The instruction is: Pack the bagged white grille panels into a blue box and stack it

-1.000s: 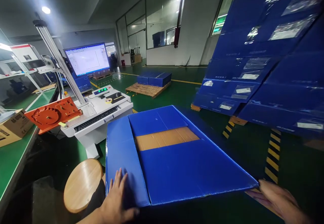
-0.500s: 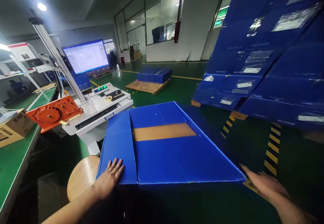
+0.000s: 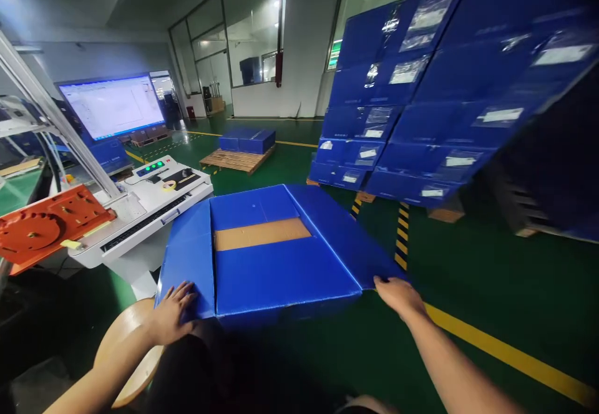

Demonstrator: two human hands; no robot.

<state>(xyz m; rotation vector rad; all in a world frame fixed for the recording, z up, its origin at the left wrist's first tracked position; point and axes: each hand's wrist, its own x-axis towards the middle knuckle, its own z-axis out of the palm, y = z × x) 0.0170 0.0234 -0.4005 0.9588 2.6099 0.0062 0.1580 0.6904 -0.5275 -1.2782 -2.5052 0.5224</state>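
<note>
The blue box [image 3: 276, 255] sits in front of the person, just beside the white machine console [image 3: 150, 205], with its 4 top flaps folded out and a strip of brown cardboard [image 3: 262, 234] showing in the gap between the 2 middle flaps. The left hand [image 3: 175, 305] lies flat, fingers spread, on the near left flap of the box, gripping nothing. The right hand [image 3: 397, 294] touches the near corner of the right flap, fingers loosely curled at its edge; whether it pinches the flap cannot be told.

Compared with 1 second ago, the box lies farther from the person and lower in view, and the right hand has come up from beneath the right corner to the flap's edge. The left hand has stayed on the left flap throughout. This suggests the box has been set down and steadied, with the flaps now the thing in hand.

A wooden stool [image 3: 133, 351] stands just below the box's left corner. Stacked blue boxes [image 3: 421, 90] on a pallet rise well beyond the box to the right.
</note>
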